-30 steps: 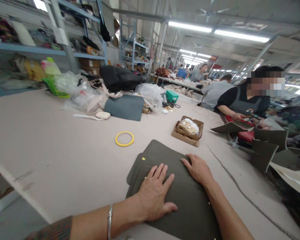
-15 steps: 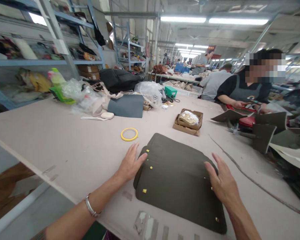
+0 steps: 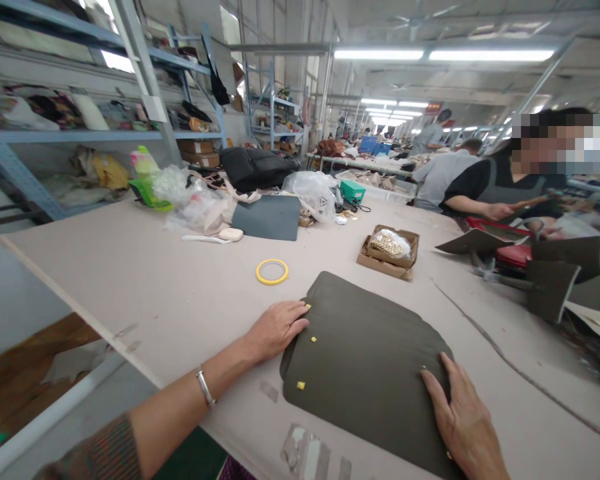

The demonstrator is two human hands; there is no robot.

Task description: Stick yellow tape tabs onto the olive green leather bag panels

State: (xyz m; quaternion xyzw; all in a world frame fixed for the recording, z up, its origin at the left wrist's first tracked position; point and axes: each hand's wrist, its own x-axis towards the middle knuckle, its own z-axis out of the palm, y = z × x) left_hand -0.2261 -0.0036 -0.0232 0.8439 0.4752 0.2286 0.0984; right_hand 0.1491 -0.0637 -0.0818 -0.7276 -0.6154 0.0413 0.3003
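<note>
1. The left hand (image 3: 279,328) lies on the upper left edge of the layered dark olive panels (image 3: 365,373), its fingers nearly together and the palm down – not gripped around anything.
2. The right hand (image 3: 464,408) is spread at the opposite edge, thumb on the top surface and fingers along the side.
3. The panels lie flat on the table (image 3: 195,287), between both hands; small yellow tabs (image 3: 301,386) dot the side near the left hand.
4. Just beyond the left hand sits a yellow tape ring (image 3: 273,283).
5. Ahead of the right hand, past the panels, stands a cardboard box (image 3: 384,267) with a bagged gold-coloured bundle (image 3: 389,244).
6. Farther beyond the left hand lies a blue-grey sheet (image 3: 270,217) – a clear plastic bag (image 3: 315,193) beside it.
7. Well beyond the right hand, a co-worker (image 3: 517,187) handles something red.
</note>
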